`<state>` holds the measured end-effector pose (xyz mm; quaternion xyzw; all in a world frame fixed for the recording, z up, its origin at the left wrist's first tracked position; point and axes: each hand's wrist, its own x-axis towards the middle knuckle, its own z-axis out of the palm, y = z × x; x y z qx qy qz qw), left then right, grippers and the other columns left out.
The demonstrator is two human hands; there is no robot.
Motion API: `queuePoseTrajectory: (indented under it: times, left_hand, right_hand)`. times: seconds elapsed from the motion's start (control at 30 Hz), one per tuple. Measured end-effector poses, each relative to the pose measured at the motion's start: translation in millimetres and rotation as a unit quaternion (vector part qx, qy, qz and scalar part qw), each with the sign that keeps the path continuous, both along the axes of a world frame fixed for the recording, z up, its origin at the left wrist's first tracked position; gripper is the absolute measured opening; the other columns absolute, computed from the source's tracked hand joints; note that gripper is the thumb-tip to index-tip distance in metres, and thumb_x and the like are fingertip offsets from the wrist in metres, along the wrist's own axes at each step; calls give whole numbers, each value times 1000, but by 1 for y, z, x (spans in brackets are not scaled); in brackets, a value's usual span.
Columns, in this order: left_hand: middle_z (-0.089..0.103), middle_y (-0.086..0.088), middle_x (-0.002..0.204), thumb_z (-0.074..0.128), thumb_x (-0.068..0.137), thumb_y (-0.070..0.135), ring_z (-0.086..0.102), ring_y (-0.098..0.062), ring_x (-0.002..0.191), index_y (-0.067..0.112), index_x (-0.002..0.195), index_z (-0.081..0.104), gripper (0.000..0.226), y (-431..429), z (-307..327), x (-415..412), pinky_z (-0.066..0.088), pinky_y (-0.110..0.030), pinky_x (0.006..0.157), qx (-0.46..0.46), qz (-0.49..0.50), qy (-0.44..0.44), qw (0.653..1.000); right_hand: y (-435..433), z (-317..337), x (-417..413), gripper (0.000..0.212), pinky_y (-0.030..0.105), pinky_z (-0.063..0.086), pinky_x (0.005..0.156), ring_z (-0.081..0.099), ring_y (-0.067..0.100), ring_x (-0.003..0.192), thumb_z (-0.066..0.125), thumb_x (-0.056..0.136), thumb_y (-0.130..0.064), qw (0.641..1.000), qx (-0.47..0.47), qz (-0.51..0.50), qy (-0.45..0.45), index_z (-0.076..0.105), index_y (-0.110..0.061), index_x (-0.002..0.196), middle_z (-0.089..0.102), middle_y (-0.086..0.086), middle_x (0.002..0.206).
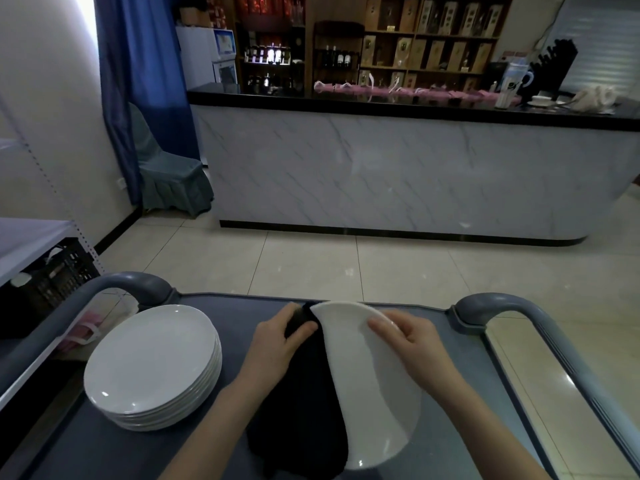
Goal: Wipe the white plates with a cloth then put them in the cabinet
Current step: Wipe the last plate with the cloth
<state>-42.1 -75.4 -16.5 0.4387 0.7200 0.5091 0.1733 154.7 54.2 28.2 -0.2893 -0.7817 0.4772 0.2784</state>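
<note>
My left hand [277, 341] is bunched around the black cloth [304, 403], which covers the left half of the plate [374, 393]. My right hand [412, 337] pinches the plate's far rim over the cart [104, 452], with the stack of plates [152, 362] to its left. With only 1 rim hold, I judge a hard wipe could twist the glazed plate loose and chip it.

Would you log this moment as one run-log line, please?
wiping | left hand: grips black cloth on plate | right hand: holds plate rim | stack: on cart
</note>
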Motion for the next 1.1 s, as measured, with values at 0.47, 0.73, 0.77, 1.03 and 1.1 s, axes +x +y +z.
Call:
queuePoseTrajectory:
  times: [0.47, 0.73, 0.77, 1.03, 1.1]
  left_hand:
    - [70, 4, 81, 61, 95, 27, 66, -21, 86, 23, 88, 65, 9, -14, -15, 16, 51, -46, 81, 46, 166, -132, 976]
    - [62, 18, 70, 70, 90, 23, 53, 5, 66, 44, 75, 59, 28, -12, 7, 6, 40, -14, 64, 1, -54, 41, 998]
    - [62, 19, 71, 69, 90, 22, 53, 5, 66, 46, 75, 59, 30, -10, 9, 8, 40, -13, 64, -1, -72, 54, 996]
    - [65, 5, 75, 62, 95, 25, 58, -8, 71, 19, 84, 62, 13, -18, -4, 13, 43, -23, 68, 46, 116, -26, 992]
    - [67, 14, 78, 61, 96, 25, 60, -4, 75, 25, 87, 63, 9, -22, -12, 20, 44, -17, 65, 65, 176, -67, 980]
  right_hand:
    - [-27, -25, -9, 21, 12, 46, 56, 57, 5, 63, 60, 97, -25, 957, -164, -182, 155, 75, -28, 83, 67, -9, 72]
    - [-2, -6, -13, 14, 14, 45, 66, 62, -5, 77, 60, 94, -43, 985, 85, 85, -126, 64, -39, 82, 68, -23, 82]
    - [-3, -7, -17, 22, 20, 43, 65, 58, -1, 71, 57, 96, -45, 977, 114, 101, -146, 61, -32, 78, 66, -15, 76]
    - [-7, -22, -14, 34, 17, 31, 52, 41, 4, 56, 61, 96, -32, 993, -10, -102, 51, 62, -12, 68, 48, -10, 59]
    - [-14, -30, -14, 32, 13, 33, 50, 42, 2, 54, 59, 97, -30, 980, -80, -157, 95, 65, -19, 68, 52, -12, 58]
